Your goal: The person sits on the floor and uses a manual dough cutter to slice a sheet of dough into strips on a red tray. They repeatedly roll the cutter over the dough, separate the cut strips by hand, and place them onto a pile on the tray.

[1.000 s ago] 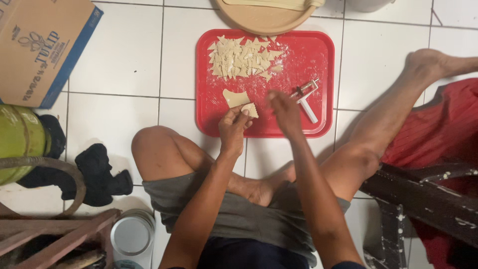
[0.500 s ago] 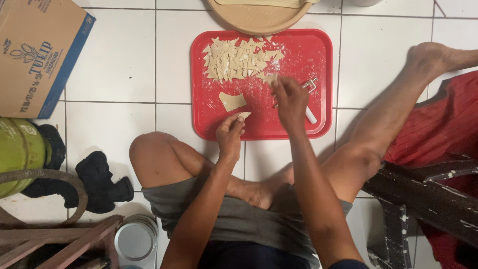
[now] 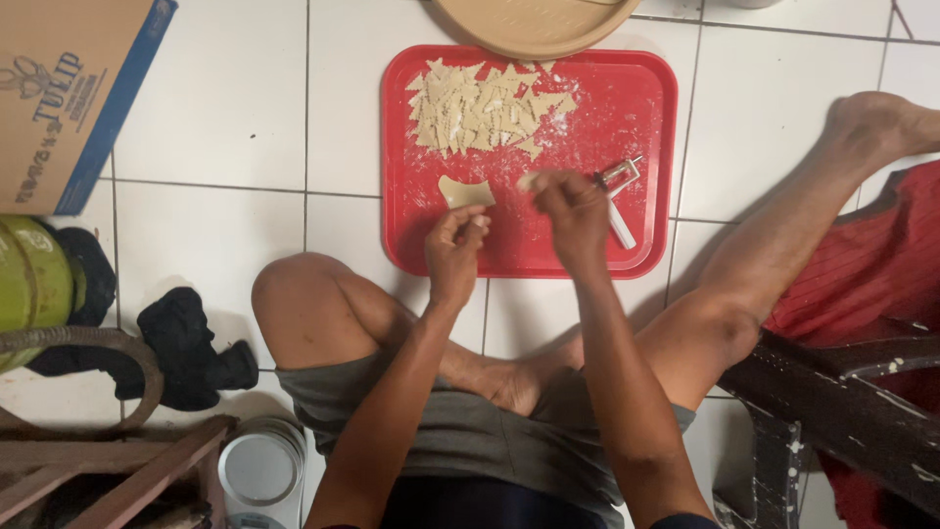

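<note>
A red tray (image 3: 646,98) lies on the white tiled floor in front of me. A heap of cut pale dough pieces (image 3: 485,106) fills its far part, dusted with flour. One flat dough piece (image 3: 464,191) lies alone on the tray, just beyond my left hand (image 3: 454,251), whose fingertips are pinched together near it. My right hand (image 3: 573,217) hovers over the tray's middle and pinches a small dough piece (image 3: 529,180). A white-handled cutter wheel (image 3: 617,196) lies on the tray right of that hand.
A round tan tray (image 3: 534,22) sits beyond the red one. A cardboard box (image 3: 69,88) lies at far left, a green gas cylinder (image 3: 29,284) and dark cloth (image 3: 186,348) below it. A metal tin (image 3: 259,470), wooden frame and dark wooden furniture (image 3: 832,411) flank my folded legs.
My right hand has lifted a small dough piece off the tray toward the heap. My left hand drew back from the flat dough piece, which now lies alone.
</note>
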